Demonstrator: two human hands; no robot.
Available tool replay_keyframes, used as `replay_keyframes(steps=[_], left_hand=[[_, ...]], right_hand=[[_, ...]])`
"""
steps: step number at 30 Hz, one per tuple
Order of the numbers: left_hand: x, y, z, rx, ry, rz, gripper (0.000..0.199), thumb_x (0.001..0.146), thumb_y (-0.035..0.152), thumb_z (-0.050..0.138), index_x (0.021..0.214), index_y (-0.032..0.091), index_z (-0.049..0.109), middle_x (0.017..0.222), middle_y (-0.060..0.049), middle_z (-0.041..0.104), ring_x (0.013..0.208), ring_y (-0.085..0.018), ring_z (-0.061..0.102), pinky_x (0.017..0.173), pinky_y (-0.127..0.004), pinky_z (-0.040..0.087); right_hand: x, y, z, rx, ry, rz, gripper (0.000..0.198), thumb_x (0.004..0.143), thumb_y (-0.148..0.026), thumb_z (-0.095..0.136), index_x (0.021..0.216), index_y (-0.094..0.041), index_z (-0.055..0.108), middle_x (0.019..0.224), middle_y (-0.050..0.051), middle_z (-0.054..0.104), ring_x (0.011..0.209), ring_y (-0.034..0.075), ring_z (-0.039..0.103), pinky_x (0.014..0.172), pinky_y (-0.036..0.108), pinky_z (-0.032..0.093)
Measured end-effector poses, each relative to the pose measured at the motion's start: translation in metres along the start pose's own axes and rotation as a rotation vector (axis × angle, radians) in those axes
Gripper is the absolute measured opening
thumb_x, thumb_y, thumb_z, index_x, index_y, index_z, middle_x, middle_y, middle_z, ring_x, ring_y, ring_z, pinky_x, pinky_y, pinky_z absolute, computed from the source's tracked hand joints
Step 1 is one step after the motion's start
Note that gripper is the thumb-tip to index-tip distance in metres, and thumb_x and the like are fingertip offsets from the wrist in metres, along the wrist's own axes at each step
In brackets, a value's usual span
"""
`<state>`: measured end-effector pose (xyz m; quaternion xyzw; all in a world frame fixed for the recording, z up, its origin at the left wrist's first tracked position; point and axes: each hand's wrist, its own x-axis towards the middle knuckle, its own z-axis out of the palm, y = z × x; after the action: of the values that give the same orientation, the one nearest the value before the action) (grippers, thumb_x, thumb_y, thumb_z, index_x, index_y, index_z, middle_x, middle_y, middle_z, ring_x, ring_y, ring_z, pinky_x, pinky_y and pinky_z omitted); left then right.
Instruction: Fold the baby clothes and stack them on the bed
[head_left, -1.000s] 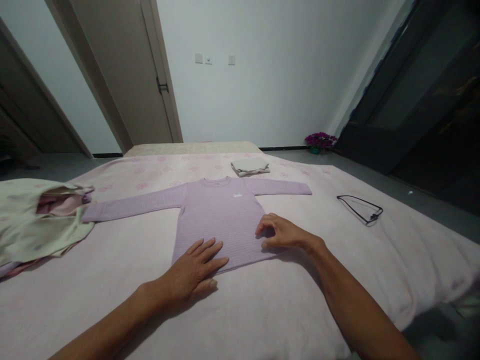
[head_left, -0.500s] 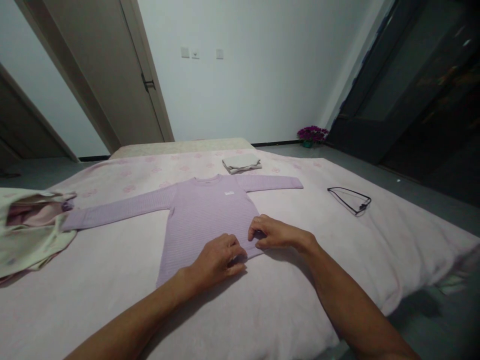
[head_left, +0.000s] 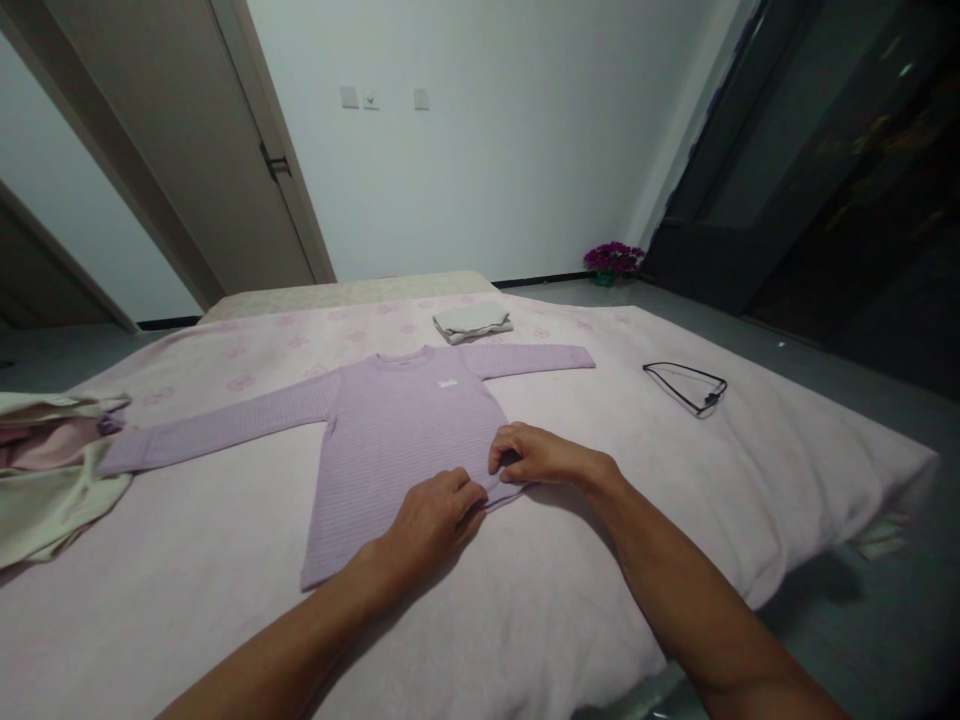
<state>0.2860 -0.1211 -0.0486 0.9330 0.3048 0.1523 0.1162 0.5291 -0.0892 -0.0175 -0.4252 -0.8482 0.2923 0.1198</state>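
Note:
A lilac long-sleeved shirt (head_left: pixel 397 440) lies spread flat, collar away from me and sleeves stretched to both sides. A small white mark shows on its chest. My left hand (head_left: pixel 441 508) is closed on the shirt's bottom hem, right of the hem's middle. Just beyond it, my right hand (head_left: pixel 541 455) pinches the same garment near its lower right corner, where the cloth is slightly raised and creased. The fingertips of both hands are partly hidden.
The shirt rests on a bed with a pale pink sheet (head_left: pixel 600 580). A folded light cloth (head_left: pixel 472 321) lies beyond the collar, black-framed glasses (head_left: pixel 686 388) to the right. Crumpled cream and pink clothes (head_left: pixel 52 490) touch the left cuff. Purple flowers (head_left: pixel 613 258) stand by the wall.
My left hand's fingers have closed onto the hem, where they were apart before. My right hand keeps its pinch, and the hem's edge has lifted a little. The view has shifted slightly.

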Motion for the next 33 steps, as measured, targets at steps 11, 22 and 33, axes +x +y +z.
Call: replay_keyframes(steps=[11,22,33], left_hand=[[-0.002,0.007,0.002,0.138,-0.004,0.039,0.027,0.103,0.03,0.043,0.124,0.03,0.061,0.097,-0.004,0.06,0.082,-0.018,0.054,0.07,-0.029,0.046],[-0.002,0.006,0.003,0.147,-0.013,0.058,0.03,0.104,0.029,0.041,0.129,0.03,0.058,0.098,-0.005,0.059,0.081,-0.018,0.054,0.072,-0.03,0.048],[0.0,0.008,0.005,0.164,-0.037,0.059,0.033,0.102,0.029,0.043,0.133,0.029,0.054,0.102,-0.007,0.06,0.085,-0.021,0.055,0.074,-0.035,0.049]], right_hand=[[-0.015,0.011,-0.012,-0.117,0.102,0.357,0.029,0.071,-0.027,0.074,0.098,-0.02,0.067,0.088,0.001,0.066,0.073,0.015,0.056,0.061,0.024,0.037],[-0.009,0.0,-0.007,-0.322,0.159,0.291,0.009,0.085,-0.024,0.057,0.083,-0.021,0.065,0.08,0.001,0.069,0.069,0.014,0.055,0.06,0.026,0.029],[-0.009,0.005,-0.006,-0.316,0.161,0.339,0.008,0.08,-0.023,0.058,0.083,-0.022,0.065,0.08,0.001,0.069,0.068,0.015,0.056,0.059,0.026,0.029]])
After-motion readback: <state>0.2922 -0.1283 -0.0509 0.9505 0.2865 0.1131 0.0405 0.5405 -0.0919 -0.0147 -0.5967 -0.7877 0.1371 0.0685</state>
